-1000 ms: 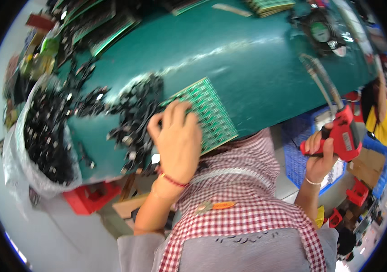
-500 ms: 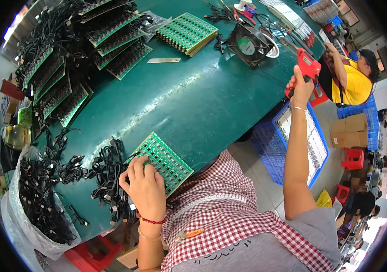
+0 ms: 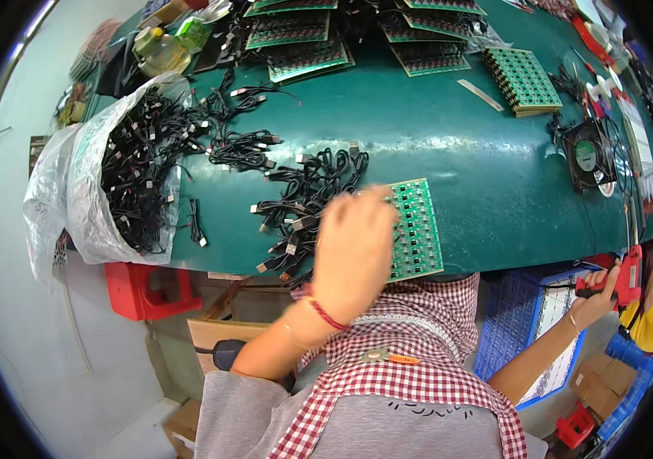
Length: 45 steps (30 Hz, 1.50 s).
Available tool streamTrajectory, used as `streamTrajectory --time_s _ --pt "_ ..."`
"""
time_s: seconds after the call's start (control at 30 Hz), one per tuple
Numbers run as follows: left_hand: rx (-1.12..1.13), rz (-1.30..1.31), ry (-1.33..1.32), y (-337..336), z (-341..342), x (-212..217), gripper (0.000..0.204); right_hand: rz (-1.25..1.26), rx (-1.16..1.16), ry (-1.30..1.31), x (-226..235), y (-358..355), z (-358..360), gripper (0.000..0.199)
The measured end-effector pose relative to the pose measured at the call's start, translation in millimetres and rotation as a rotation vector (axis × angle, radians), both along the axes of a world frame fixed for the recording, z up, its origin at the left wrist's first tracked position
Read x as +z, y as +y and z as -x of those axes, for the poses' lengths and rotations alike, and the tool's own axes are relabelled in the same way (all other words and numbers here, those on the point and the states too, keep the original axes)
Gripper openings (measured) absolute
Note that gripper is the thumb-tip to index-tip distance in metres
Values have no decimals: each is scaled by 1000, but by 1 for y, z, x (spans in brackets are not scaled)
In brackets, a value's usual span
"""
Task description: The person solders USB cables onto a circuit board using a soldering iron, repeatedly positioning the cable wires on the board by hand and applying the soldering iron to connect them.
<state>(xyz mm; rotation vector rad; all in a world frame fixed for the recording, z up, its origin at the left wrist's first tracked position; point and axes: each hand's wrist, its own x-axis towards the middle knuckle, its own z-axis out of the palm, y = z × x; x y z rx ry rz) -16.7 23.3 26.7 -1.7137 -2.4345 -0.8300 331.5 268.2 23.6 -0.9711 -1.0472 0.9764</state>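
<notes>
My left hand [image 3: 357, 249] is over the left edge of a green circuit board [image 3: 417, 233], which lies at the near edge of the table and carries rows of small parts. Black USB cables [image 3: 307, 195] lie heaped against that hand. Its fingers bend downward and are slightly blurred; the fingertips are hidden, so whether they grip anything does not show. At the far right, beyond the table's near edge, my right hand [image 3: 598, 297] is wrapped round the handle of a red soldering gun [image 3: 629, 277].
A plastic bag [image 3: 89, 176] full of cables sits at left. Stacks of wired boards [image 3: 288, 30] stand at the back, with bare boards [image 3: 524, 80] and a metal strip [image 3: 481, 95] nearby. A black fan [image 3: 588, 155] is at right; a blue crate [image 3: 506, 321] stands below.
The view has swung left, so the cable bag shows fully. My left hand has moved from the board's face toward its left edge and the cables. My right hand keeps hold of the soldering gun.
</notes>
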Motion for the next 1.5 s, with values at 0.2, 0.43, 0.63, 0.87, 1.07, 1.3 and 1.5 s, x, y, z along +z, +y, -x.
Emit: streamTrajectory --time_s 0.2,0.43,0.63,0.87,1.07,1.3,1.5 --pt "465 63 274 -19 178 -22 17 40 52 49 2 -26 17 31" --pt "384 -120 143 -28 175 -20 14 42 12 42 8 -44 27 30" --pt "270 -165 -685 -92 137 -8 22 8 50 52 9 -39 22 27" --pt "630 -156 -246 -136 136 -6 14 40 124 71 9 -40 38 31" --pt "409 -110 -18 -27 129 -38 11 0 174 76 20 -52 56 31" --pt "443 -329 -503 -24 130 -30 16 -9 173 29 24 -78 48 29" --pt "68 16 -1137 -35 58 63 14 163 377 201 11 -96 76 29"
